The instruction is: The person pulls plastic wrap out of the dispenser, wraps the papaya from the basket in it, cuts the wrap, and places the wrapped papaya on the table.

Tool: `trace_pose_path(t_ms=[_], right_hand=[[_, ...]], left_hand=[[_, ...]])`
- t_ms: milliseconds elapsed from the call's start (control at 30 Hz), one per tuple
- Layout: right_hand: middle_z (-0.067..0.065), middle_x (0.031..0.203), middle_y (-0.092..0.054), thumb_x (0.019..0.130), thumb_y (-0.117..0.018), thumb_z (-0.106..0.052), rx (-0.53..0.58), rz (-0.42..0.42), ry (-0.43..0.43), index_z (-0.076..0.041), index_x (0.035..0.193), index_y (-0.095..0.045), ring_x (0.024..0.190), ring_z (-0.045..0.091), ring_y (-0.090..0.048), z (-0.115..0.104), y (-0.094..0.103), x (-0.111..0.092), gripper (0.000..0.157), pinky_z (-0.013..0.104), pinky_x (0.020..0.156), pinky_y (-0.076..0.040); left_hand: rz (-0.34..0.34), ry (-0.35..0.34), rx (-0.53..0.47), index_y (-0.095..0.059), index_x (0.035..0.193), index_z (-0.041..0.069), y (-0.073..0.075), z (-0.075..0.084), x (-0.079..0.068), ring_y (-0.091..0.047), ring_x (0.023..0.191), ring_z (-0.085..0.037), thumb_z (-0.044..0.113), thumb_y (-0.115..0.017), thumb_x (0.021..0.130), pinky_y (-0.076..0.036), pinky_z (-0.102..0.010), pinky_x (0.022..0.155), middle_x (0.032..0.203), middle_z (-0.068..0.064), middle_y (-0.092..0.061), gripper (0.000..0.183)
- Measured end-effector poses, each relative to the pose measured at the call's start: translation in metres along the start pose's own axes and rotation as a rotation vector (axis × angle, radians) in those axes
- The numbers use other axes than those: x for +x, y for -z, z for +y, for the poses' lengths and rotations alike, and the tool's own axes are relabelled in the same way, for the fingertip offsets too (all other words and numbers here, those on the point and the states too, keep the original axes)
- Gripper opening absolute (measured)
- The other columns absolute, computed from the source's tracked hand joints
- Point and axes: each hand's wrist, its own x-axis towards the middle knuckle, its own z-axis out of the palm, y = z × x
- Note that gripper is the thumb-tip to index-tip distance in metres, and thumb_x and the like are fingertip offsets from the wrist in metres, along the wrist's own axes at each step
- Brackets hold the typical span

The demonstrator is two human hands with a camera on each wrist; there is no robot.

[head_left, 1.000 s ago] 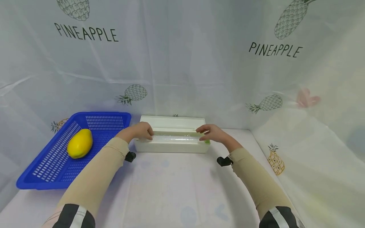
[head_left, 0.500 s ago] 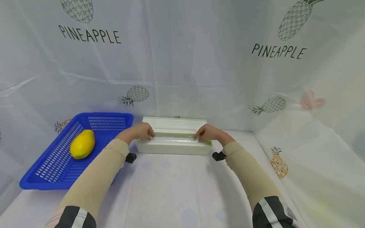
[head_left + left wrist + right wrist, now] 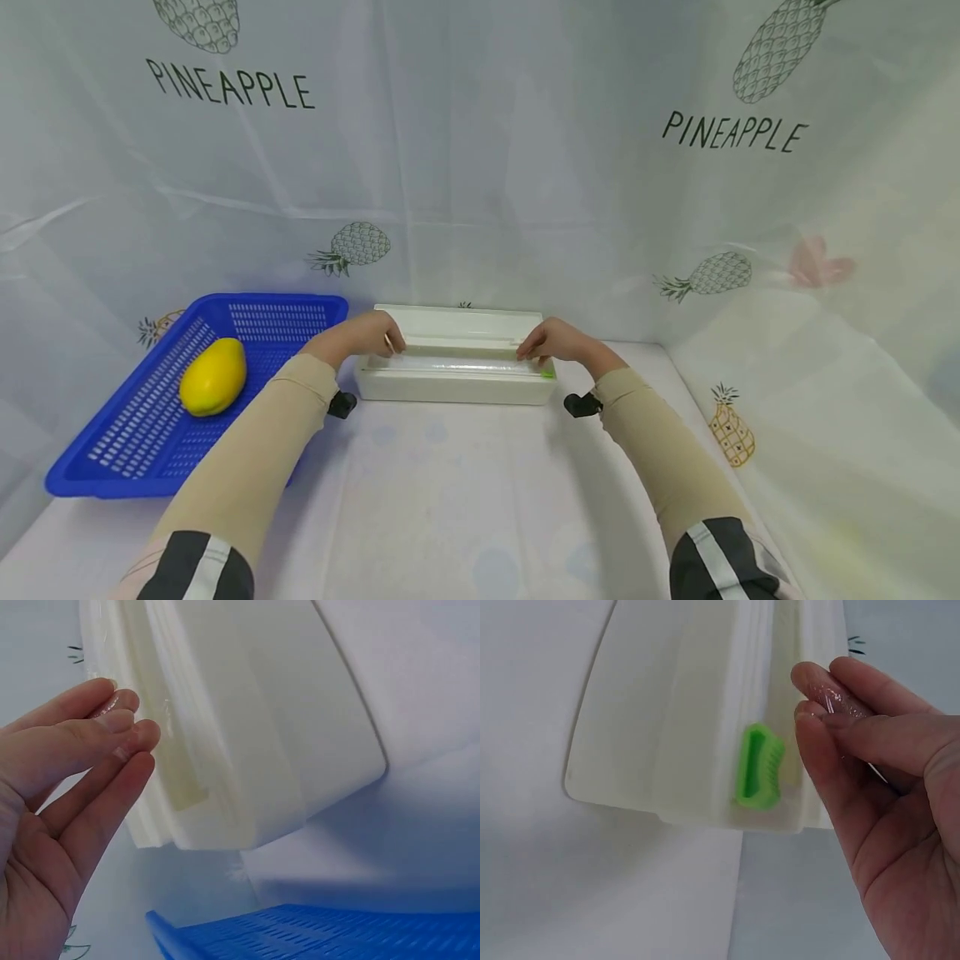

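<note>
A white cling film dispenser box (image 3: 457, 387) stands at the back of the table with its lid (image 3: 457, 320) raised. Clear cling film (image 3: 459, 363) shines across its opening. At the left end, my left hand (image 3: 365, 335) pinches the film's edge between thumb and fingers; the left wrist view shows the glossy film at the fingertips (image 3: 129, 720). My right hand (image 3: 561, 342) pinches the film likewise at the right end, with shiny film over its fingertips (image 3: 826, 694). Below that hand, a green slide cutter (image 3: 759, 769) sits on the box's front rail.
Left of the box is a blue plastic basket (image 3: 82, 483) holding a yellow lemon-shaped fruit (image 3: 213, 377). A pineapple-print sheet (image 3: 480, 167) hangs right behind the box. The white tabletop (image 3: 435, 500) stretches in front.
My right hand has closed its fingers on the film at the right end. Both hands have then lifted slightly, and the film has risen with them.
</note>
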Motion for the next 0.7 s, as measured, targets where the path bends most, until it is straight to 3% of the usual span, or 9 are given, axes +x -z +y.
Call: trace_pose_path(t_ms=[200, 700], right_hand=[[0.018, 0.104, -0.071, 0.089, -0.055, 0.016, 0.044, 0.006, 0.025, 0.009, 0.107, -0.070, 0.096, 0.030, -0.068, -0.009, 0.007, -0.009, 0.025, 0.043, 0.088, -0.054], [0.012, 0.109, -0.071, 0.088, -0.064, 0.005, -0.041, 0.016, 0.024, 0.002, 0.112, -0.071, 0.102, 0.026, -0.066, -0.023, 0.022, -0.024, 0.025, 0.035, 0.087, -0.054]], left_hand=[[-0.005, 0.012, -0.020, -0.071, 0.112, 0.000, 0.006, 0.003, -0.003, -0.065, 0.102, -0.027, -0.008, -0.065, 0.087, -0.055, -0.036, 0.084, 0.108, -0.010, -0.070, 0.027], [0.012, 0.002, -0.026, -0.068, 0.120, -0.001, 0.021, 0.015, -0.018, -0.062, 0.109, -0.032, -0.003, -0.063, 0.091, -0.053, -0.039, 0.088, 0.118, -0.015, -0.066, 0.029]])
